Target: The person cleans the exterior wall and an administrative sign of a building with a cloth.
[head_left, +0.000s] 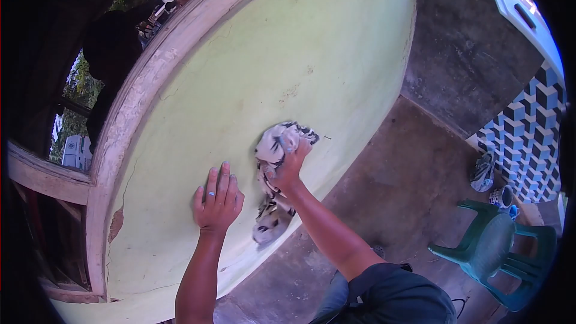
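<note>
A light green wall fills the middle of the view, with cracks, small stains and a chipped patch at its lower left. My left hand lies flat against it, fingers spread, with a ring on one finger. To its right, my right hand presses a crumpled white and black patterned cloth to the wall. The cloth's loose end hangs below that hand. Part of my right palm and fingers is hidden in the cloth's folds.
A worn wooden window frame borders the wall on the left. At the lower right stands a green plastic chair on the brown concrete floor. Shoes and a cup are near a blue, white and black patterned cover.
</note>
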Motion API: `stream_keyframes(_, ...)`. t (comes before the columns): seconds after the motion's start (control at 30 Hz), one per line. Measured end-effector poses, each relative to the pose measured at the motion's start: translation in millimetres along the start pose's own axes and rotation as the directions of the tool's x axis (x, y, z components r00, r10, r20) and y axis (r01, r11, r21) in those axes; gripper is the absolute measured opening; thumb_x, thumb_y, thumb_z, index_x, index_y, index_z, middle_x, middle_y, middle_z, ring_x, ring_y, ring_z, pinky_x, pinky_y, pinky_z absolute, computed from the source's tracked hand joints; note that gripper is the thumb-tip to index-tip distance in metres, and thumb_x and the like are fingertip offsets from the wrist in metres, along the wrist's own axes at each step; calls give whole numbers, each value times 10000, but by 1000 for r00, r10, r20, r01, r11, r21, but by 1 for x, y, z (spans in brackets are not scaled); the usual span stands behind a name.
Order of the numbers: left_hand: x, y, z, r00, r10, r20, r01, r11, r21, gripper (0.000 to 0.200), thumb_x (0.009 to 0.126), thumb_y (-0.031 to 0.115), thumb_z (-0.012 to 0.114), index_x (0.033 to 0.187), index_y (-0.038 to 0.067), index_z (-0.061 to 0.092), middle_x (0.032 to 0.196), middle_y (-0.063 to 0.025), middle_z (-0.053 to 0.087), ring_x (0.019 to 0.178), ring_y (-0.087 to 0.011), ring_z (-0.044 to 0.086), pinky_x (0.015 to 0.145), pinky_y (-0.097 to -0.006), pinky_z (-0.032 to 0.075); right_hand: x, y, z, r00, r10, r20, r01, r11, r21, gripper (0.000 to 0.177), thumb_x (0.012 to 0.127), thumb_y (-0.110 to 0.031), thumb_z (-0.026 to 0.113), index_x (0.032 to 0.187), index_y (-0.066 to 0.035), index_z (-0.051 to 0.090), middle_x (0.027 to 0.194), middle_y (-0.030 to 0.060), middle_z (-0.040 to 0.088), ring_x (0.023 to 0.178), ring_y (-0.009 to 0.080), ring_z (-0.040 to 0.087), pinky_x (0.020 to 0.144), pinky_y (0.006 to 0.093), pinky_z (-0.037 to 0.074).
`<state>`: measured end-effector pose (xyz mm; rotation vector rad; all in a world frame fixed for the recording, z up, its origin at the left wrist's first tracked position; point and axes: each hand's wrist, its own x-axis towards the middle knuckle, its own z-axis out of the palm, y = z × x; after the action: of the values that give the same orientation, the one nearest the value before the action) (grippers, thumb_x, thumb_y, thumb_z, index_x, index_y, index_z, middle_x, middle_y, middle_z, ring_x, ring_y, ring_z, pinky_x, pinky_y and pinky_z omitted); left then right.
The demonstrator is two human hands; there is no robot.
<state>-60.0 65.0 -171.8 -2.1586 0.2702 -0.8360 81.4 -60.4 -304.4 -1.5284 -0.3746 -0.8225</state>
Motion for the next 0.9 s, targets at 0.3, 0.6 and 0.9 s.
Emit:
stream_keyframes(0.3,0,1,2,1000,0,-25,0,1000,15,328,866,252,682,1189,243,622,1510,49,623,1413,-192,555,1195,-442,250,-128,106,6,-66,991,-120,-880,-1,476,798,968,-508,724,1486,2,394,1379,263,613,1174,418,640,1028,466,510)
stream_keyframes(0.6,-3,2,4,1000,-14,-18,14,1000,-7,358,893,274,687,1234,217,598,1556,3,582,1448,-247,523,1184,-471,261,-112,-63,12,768,636,74,-641,764,71,880,964,-393,713,1599,31,274,1527,409,316,1443,583,293,1185,624,270)
stream_keyframes(0.9,1,1,-6,996,28,83,-32,998,46,478,906,208,669,1362,167,534,1644,-114,472,1525,-330,428,1204,-501,249,-173,95,19,894,446,-36,-447,891,-77,954,893,-366,766,1588,75,283,1566,372,342,1451,573,302,1184,666,217)
